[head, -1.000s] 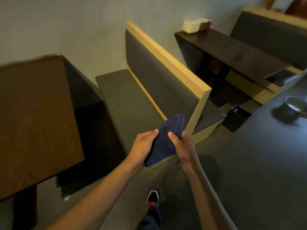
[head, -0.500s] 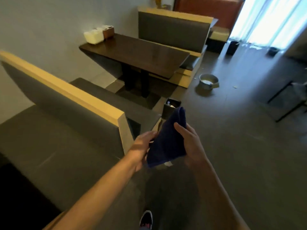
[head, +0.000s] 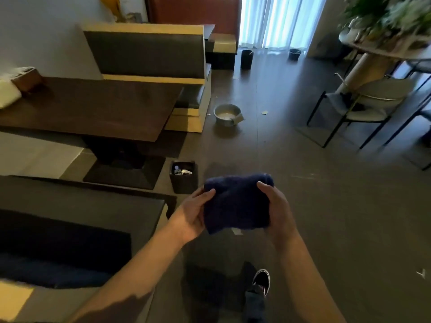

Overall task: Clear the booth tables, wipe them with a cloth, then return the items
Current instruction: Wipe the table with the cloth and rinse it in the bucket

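A folded dark blue cloth hangs in front of me over the aisle floor. My left hand grips its left side and my right hand grips its right side, thumbs on top. A dark wooden booth table stands to the left. At its far left end sit a white tissue box and a brown holder, both blurred.
Grey padded benches flank the table: one behind it and one near me. A small black bin stands at the table's aisle end. A metal basin lies on the floor. A chair and a plant stand are at right.
My view has swung right, from the first booth table to the second one and the aisle. Both hands have kept hold of the cloth, which now lies spread wider between them.
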